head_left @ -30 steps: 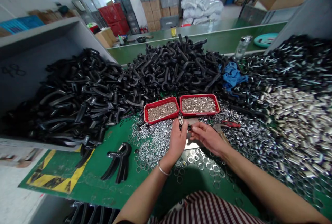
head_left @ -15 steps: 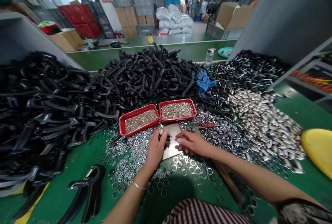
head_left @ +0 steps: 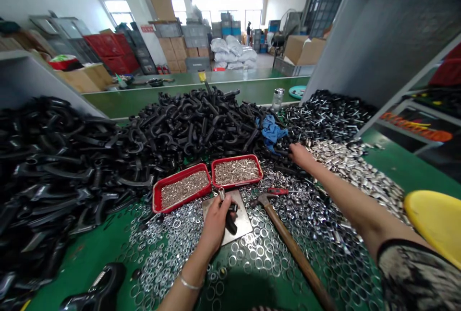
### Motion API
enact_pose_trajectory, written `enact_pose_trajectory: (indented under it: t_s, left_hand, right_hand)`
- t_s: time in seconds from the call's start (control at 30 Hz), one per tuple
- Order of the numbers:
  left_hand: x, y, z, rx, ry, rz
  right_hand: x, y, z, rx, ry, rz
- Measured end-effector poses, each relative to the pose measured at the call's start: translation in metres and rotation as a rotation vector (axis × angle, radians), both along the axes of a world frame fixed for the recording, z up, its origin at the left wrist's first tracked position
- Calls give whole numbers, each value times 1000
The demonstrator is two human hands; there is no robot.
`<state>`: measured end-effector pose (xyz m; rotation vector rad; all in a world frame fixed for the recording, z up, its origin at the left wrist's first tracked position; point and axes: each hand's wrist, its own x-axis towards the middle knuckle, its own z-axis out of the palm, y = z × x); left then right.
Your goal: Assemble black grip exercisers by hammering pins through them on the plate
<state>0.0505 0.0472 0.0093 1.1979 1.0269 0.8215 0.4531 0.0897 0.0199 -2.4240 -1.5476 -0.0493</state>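
My left hand (head_left: 215,222) is closed on a small black part with a metal spring (head_left: 230,216), resting over a flat metal plate (head_left: 242,220) on the green bench. My right hand (head_left: 299,155) is stretched far out to the right, down on the pile of black and silver pins (head_left: 324,114) beside the heap of silver sleeves (head_left: 355,167); its fingers are turned away and hidden. Two red trays (head_left: 182,189) (head_left: 236,172) of small metal pieces sit just beyond the plate. A hammer (head_left: 288,244) lies diagonally across the scattered metal rings (head_left: 173,239).
A big heap of black plastic handles (head_left: 118,143) fills the left and back. A blue cloth (head_left: 271,130) and a glass jar (head_left: 277,98) lie behind. A yellow object (head_left: 437,222) is at right. An assembled black grip (head_left: 97,292) lies at lower left.
My right hand left the part by the plate and reached out to the right onto the pins. The left hand stays on the part. The head has turned up and right.
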Motion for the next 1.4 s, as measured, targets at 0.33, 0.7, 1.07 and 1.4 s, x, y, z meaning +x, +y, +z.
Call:
enact_pose_trajectory:
  t_s: [0.33,0.7,1.07,1.4]
  left_hand:
    - [-16,10,-2,-215,-363,216]
    - [6,-6,19,-157,-414,222]
    - [-25,-9,17,-74,-127,190]
    - [-37,-10,36,253,48,170]
  right_hand:
    - [-9,-39,11,139,-48,54]
    - [-259,-85,22,452,458,598]
    - [-254,-98,9,339,377,934]
    - [-263,-89,16,97,941,767]
